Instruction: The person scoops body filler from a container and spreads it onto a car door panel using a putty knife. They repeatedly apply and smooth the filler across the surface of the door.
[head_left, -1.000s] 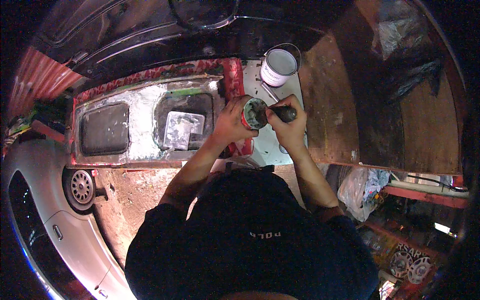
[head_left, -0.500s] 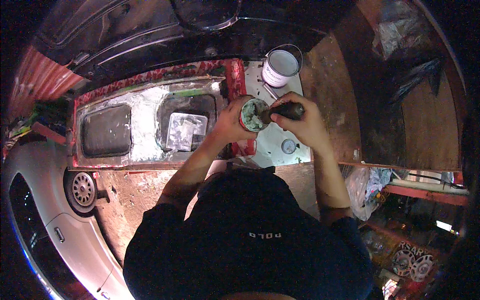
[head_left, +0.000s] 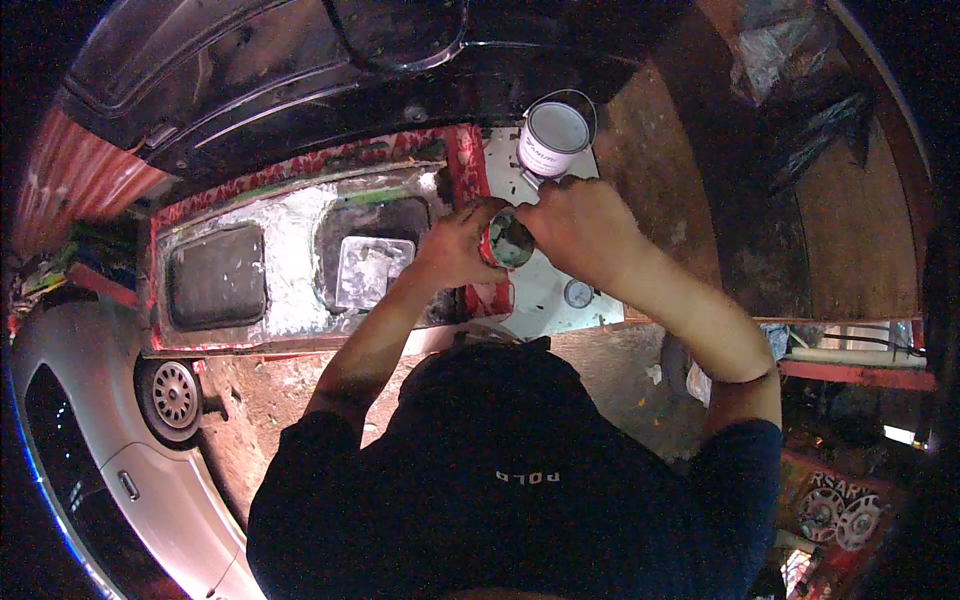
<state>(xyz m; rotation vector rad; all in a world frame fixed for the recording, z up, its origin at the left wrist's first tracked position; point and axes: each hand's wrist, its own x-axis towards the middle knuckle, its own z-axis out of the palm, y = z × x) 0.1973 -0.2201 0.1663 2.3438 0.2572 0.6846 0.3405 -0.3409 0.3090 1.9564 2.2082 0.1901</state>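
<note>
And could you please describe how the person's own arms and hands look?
The left hand and right hand are ungloved and the forearms bare. The dark shirt has short sleeves ending near the elbows and small pale lettering.

Looks smeared inside the can (head_left: 511, 243), matt and rough on the panel (head_left: 291, 255), like clear plastic on the box (head_left: 374, 262), like dull wood on the board (head_left: 675, 165); gleams like metal on the car (head_left: 168, 492).
</note>
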